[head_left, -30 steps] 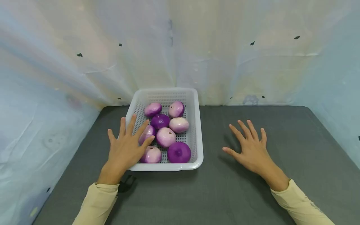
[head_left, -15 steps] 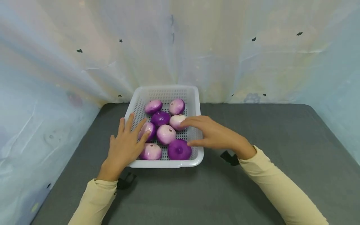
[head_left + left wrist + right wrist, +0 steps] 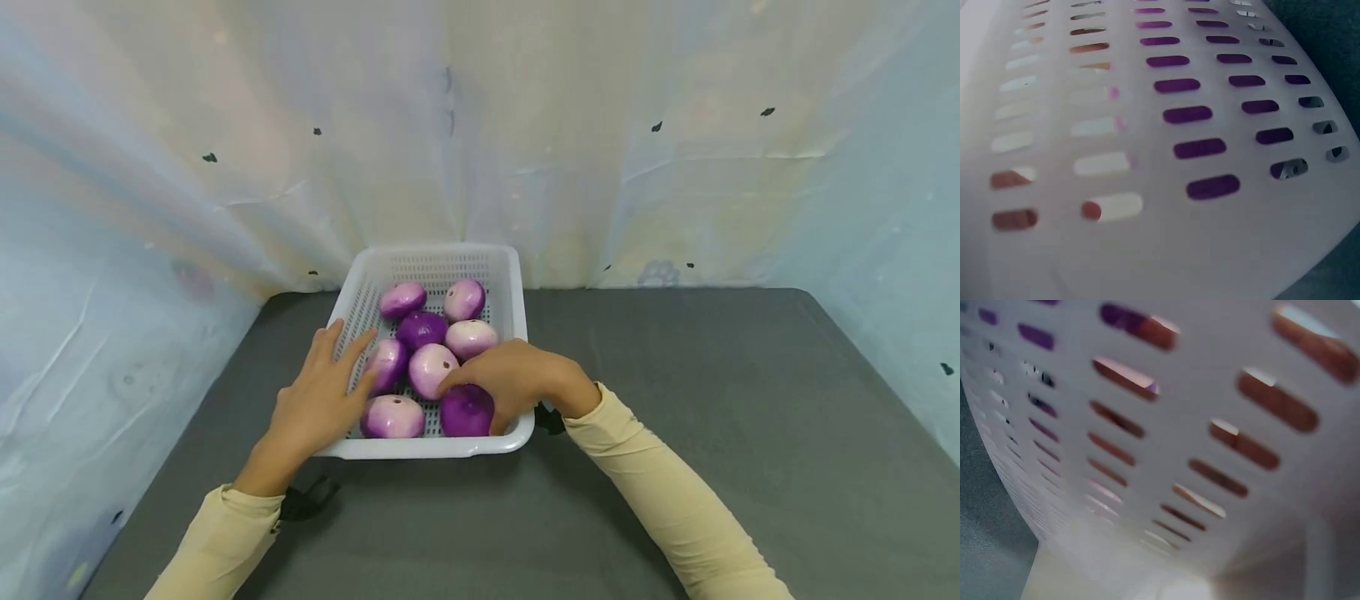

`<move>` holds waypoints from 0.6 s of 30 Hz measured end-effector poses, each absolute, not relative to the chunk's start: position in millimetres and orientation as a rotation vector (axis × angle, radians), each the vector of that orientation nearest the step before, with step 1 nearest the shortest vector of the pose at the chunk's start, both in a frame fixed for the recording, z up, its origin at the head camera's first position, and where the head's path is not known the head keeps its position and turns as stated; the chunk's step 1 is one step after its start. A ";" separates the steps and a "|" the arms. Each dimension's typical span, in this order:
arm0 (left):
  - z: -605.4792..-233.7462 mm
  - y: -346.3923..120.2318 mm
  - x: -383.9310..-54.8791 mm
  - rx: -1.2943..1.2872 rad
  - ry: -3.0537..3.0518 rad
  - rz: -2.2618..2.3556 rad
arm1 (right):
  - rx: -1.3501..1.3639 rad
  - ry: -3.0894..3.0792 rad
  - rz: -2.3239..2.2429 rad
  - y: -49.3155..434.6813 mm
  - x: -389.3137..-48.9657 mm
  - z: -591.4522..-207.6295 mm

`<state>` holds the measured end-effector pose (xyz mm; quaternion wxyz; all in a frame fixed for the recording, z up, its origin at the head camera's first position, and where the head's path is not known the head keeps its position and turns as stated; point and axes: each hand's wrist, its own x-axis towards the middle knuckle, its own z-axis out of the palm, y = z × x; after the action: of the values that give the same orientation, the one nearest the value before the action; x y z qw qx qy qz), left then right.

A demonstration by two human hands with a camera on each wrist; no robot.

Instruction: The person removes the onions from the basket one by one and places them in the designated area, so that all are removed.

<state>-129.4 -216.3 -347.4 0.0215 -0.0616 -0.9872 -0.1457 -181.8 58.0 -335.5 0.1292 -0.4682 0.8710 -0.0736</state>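
Note:
Several shiny peeled red onions, among them a pale one (image 3: 432, 372), lie in a white slotted plastic basket (image 3: 420, 449) in the head view. At the basket's front right corner my right hand (image 3: 513, 375) grips a deep purple red onion (image 3: 465, 412), fingers over its far side and thumb on its near right side. My left hand (image 3: 318, 404) rests over the left rim with its fingers spread, beside another red onion (image 3: 387, 365). The slotted basket wall (image 3: 1147, 250) fills the left wrist view. Through the wall (image 3: 1054, 487) in the right wrist view, parts of the hand and purple onion show.
The basket stands on a dark grey tabletop (image 3: 675, 400), near its back edge. A pale patterned sheet (image 3: 570, 150) hangs behind the table, with pale blue sheets along both sides.
My right hand has come from above the table on the right into the basket and taken hold of the deep purple red onion. My left hand has stayed at the left rim.

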 end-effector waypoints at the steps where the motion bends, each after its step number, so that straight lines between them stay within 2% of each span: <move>1: -347.6 -218.1 -129.4 -0.203 -3.055 -0.489 | -1.372 2.537 -0.199 57.4 -181.2 -336.2; 5: -346.4 -228.5 -128.6 -0.165 -3.013 -0.801 | -1.479 2.554 -0.085 53.8 -178.1 -338.5; 8: -344.8 -237.8 -130.0 -0.101 -2.940 -1.232 | -1.520 2.567 -0.033 52.0 -176.7 -338.4; 13: -350.7 -253.5 -137.8 -0.067 -2.815 -1.877 | -1.419 2.565 -0.147 55.1 -179.5 -334.0; 18: -359.8 -259.5 -141.8 -0.017 -2.768 -2.093 | -1.346 2.524 -0.321 62.7 -186.5 -329.6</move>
<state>-141.8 -259.5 -359.8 -0.1635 -0.0049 -0.7869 -0.5950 -186.5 62.7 -329.6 0.1315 -0.4635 0.8693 -0.1105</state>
